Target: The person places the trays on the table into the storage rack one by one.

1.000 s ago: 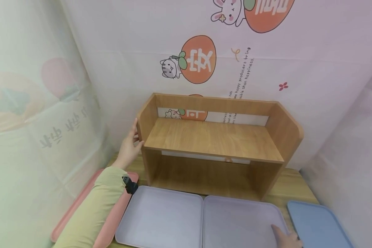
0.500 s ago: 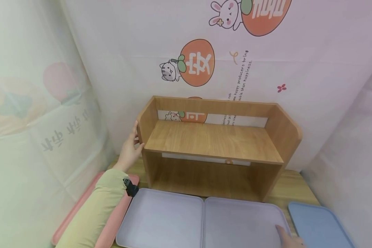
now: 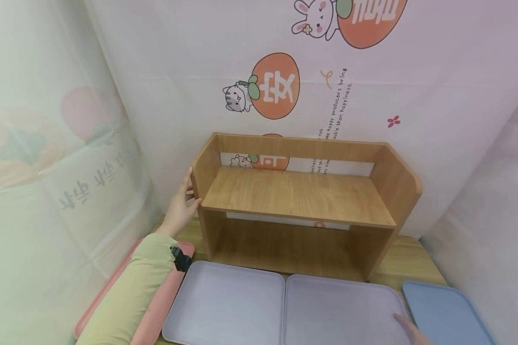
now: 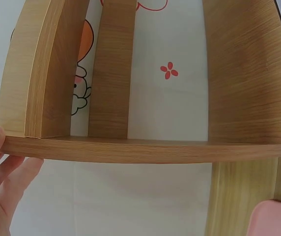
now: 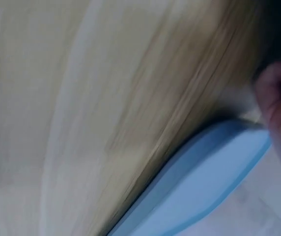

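A two-tier wooden desk shelf [image 3: 298, 196] stands against the back curtain, its upper and lower boards bare. My left hand [image 3: 180, 208] grips the front edge of its left side panel. In the left wrist view, the thumb of this hand [image 4: 0, 191] lies on one side of the panel [image 4: 145, 151] and the fingers on the other. Only part of my right hand [image 3: 411, 329] shows at the bottom right, over the right edge of the right lilac tray [image 3: 341, 311]. The right wrist view is blurred; fingers [image 5: 278, 105] look bent there, near a pale spot I cannot identify.
Another lilac tray [image 3: 226, 302] lies left of the first, in front of the shelf. A pink tray [image 3: 155, 306] sits under my left forearm, and a blue tray [image 3: 446, 311] lies at the right. Printed curtains [image 3: 168, 105] enclose the wooden table [image 3: 414, 261].
My right hand has slid right and towards the bottom edge of the head view, so less of it shows. My left hand keeps its grip on the shelf, which has not moved.
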A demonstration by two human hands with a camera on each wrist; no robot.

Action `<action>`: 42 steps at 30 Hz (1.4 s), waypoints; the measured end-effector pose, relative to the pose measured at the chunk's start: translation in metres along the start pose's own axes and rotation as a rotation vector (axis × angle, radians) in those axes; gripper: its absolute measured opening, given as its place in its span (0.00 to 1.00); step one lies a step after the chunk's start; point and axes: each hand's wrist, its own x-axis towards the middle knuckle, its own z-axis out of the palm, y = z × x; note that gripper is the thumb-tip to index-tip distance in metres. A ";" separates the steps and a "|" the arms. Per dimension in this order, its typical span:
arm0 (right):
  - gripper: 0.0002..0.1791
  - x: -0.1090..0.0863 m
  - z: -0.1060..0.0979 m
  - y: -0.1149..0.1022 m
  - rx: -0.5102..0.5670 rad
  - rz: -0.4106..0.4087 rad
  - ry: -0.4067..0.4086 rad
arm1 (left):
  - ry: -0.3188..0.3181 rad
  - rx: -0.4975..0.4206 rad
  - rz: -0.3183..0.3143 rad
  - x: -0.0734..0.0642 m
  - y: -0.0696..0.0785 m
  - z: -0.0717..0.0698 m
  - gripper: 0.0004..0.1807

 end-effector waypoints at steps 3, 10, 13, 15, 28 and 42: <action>0.38 0.003 -0.005 0.004 0.106 -0.145 -0.030 | 0.003 0.001 0.004 0.000 0.000 0.000 0.52; 0.31 0.015 -0.026 -0.001 0.247 -0.330 -0.151 | 0.003 -0.004 0.002 0.001 -0.001 0.000 0.52; 0.30 0.021 -0.032 -0.003 0.317 -0.378 -0.202 | 0.003 -0.007 0.003 0.000 -0.001 0.000 0.52; 0.30 0.023 -0.036 -0.006 0.344 -0.358 -0.229 | 0.002 -0.008 -0.003 0.000 -0.001 0.000 0.52; 0.34 0.022 -0.039 0.004 0.471 -0.310 -0.216 | -0.001 -0.013 -0.009 0.002 -0.001 0.002 0.53; 0.60 0.025 -0.048 -0.055 0.192 0.091 -0.035 | -0.001 -0.003 -0.017 0.001 -0.003 0.000 0.52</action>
